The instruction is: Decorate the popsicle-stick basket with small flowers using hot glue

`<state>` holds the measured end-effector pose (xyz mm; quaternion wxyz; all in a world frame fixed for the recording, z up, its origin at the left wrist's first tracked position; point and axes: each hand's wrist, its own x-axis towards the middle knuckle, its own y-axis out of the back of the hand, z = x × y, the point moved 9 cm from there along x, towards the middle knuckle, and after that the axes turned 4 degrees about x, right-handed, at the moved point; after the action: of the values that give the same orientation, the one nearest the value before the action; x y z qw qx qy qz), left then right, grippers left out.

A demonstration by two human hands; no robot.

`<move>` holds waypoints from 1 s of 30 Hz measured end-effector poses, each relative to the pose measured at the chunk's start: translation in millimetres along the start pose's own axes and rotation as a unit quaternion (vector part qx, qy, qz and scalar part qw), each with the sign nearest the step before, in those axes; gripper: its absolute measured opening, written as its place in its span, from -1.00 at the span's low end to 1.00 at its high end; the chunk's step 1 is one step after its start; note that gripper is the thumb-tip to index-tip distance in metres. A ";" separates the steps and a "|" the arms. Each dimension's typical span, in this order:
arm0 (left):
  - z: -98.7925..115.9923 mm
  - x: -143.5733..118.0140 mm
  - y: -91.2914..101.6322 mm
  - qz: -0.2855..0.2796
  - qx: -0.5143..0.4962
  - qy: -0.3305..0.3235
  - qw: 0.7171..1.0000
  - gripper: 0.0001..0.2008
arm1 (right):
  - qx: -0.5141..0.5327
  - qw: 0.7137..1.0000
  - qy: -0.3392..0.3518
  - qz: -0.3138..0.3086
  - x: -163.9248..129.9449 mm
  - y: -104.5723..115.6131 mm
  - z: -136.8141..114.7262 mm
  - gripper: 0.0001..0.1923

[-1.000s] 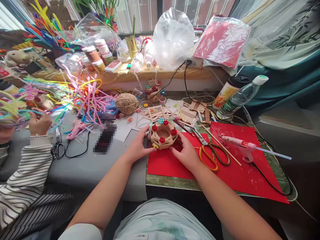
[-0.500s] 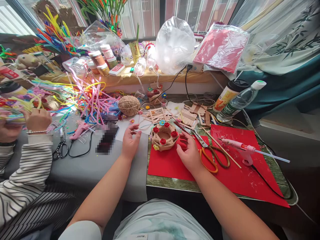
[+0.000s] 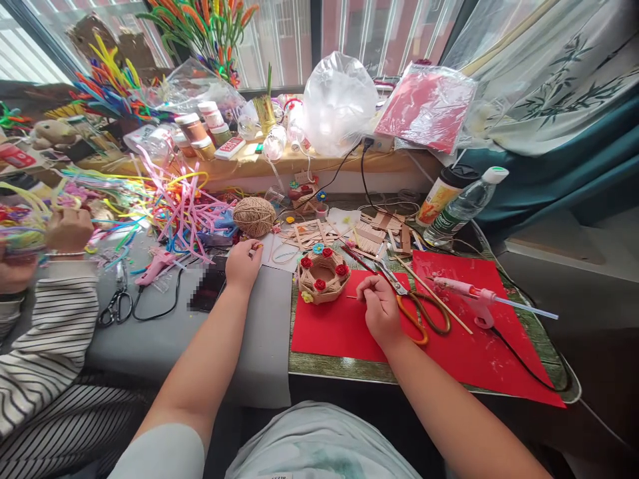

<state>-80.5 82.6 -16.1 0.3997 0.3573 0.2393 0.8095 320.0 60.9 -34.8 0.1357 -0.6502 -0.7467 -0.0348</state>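
Note:
A twine-wrapped, many-sided ring bowl (image 3: 323, 293) rests on a red sheet (image 3: 324, 332). Red roses and small blue and yellow flowers decorate its rim. My left hand (image 3: 242, 267) is closed in a pinch left of the bowl, beside the phone; a tiny orange-red bit shows at its fingertips, too small to name. To the bowl's right, my right hand (image 3: 382, 309) has curled fingers, with a thin pale line showing near their tips. What it holds, if anything, is hidden. Orange-handled scissors (image 3: 424, 319) lie just beyond that hand.
A pink glue gun (image 3: 464, 289) and a wooden stick (image 3: 439, 299) lie at right. Craft sticks (image 3: 372, 236), a twine ball (image 3: 253, 216) and a bottle (image 3: 466, 206) stand behind. A co-worker's hand (image 3: 70, 229) handles pipe cleaners at left, near black scissors (image 3: 117, 306).
My hands were open on either side of the bowl. The left has drawn away leftward and closed to a pinch; the right has curled its fingers. The bowl stays on the red sheet.

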 end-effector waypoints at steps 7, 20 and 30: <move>12.4 -17.5 16.1 0.036 -0.383 0.067 0.921 -0.78 | 0.055 0.998 -0.007 -0.019 -1.8 -3.6 -1.6 -0.90; 50.7 -64.8 -31.5 -0.187 -0.652 0.198 0.708 -0.77 | 0.063 0.991 -0.026 -0.115 -12.2 -20.0 -5.3 -0.90; 48.6 -66.2 -38.3 -0.203 -0.634 0.214 0.715 -0.76 | 0.023 0.991 -0.027 -0.132 -16.6 -23.4 -4.7 -0.92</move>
<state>3.2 55.1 -36.9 0.6252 -0.2199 -0.1842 0.7259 299.7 40.3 -31.5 0.1248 -0.5432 -0.8301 -0.0178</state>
